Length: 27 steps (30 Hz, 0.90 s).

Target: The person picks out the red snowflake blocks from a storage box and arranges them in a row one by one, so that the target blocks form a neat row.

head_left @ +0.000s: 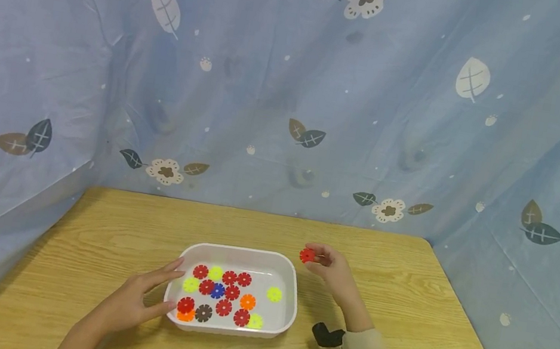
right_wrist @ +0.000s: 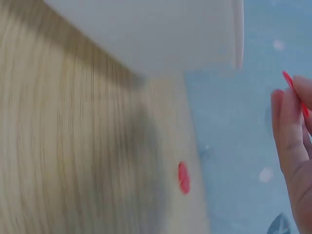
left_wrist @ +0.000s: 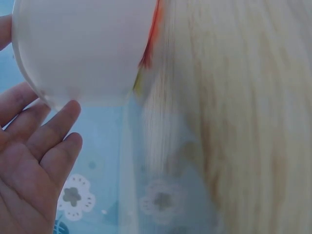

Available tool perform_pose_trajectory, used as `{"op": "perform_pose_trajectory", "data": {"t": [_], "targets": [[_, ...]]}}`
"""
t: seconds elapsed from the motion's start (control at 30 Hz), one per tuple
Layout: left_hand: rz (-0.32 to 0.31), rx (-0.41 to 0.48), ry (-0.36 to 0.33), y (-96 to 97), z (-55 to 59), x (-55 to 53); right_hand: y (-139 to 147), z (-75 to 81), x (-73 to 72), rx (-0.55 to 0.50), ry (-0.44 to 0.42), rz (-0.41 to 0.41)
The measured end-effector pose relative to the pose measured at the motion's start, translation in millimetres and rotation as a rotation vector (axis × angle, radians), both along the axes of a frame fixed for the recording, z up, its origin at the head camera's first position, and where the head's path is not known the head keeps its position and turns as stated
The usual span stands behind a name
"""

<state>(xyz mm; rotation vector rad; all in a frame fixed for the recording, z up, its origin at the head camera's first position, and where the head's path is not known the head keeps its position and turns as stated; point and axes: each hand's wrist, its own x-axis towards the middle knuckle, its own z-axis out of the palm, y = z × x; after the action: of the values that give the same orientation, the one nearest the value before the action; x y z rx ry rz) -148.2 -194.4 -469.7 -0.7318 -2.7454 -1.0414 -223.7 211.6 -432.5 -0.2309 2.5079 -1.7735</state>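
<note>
A white plastic tray (head_left: pixel 275 258) on the table holds several flower-shaped discs, red, yellow, orange, blue and dark grey. My left hand (head_left: pixel 134 294) is at the tray's left end, fingers and thumb spread apart and touching its rim. In the left wrist view the left hand's fingers (left_wrist: pixel 58 129) lie loosely extended by the tray's outer wall (left_wrist: pixel 87 53). Beyond the tray's right end, above the table, my right hand (head_left: pixel 333 270) pinches a red flower-shaped disc (head_left: pixel 307 255) between thumb and fingers. The right wrist view shows this disc edge-on, partly covered by the fingertips.
The wooden table (head_left: pixel 133 213) meets a blue patterned curtain (head_left: pixel 273 77) at its back and sides. A red shape (right_wrist: pixel 184 178) appears on the tabletop near its edge in the right wrist view. Black wrist mounts (head_left: pixel 326 335) sit on both wrists.
</note>
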Motion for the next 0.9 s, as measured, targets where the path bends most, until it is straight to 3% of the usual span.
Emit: {"op": "perform_pose_trajectory", "data": {"t": [0.1,0.27,0.47,0.9], "targets": [[-0.004,-0.004,0.009,-0.4,0.5,-0.7,10,-7.2,-7.6,-0.037,-0.006,-0.090],[-0.004,-0.007,0.011,-1.1,1.1,-1.4,22,-18.9,-18.6,-0.014,-0.035,-0.169],[-0.001,0.003,-0.012,-0.2,-0.8,-0.7,31,-34.1,-30.9,0.047,-0.069,-0.208],[0.006,-0.003,-0.013,0.6,-0.2,0.3,35,-51.0,-50.4,0.060,-0.129,-0.270]]}}
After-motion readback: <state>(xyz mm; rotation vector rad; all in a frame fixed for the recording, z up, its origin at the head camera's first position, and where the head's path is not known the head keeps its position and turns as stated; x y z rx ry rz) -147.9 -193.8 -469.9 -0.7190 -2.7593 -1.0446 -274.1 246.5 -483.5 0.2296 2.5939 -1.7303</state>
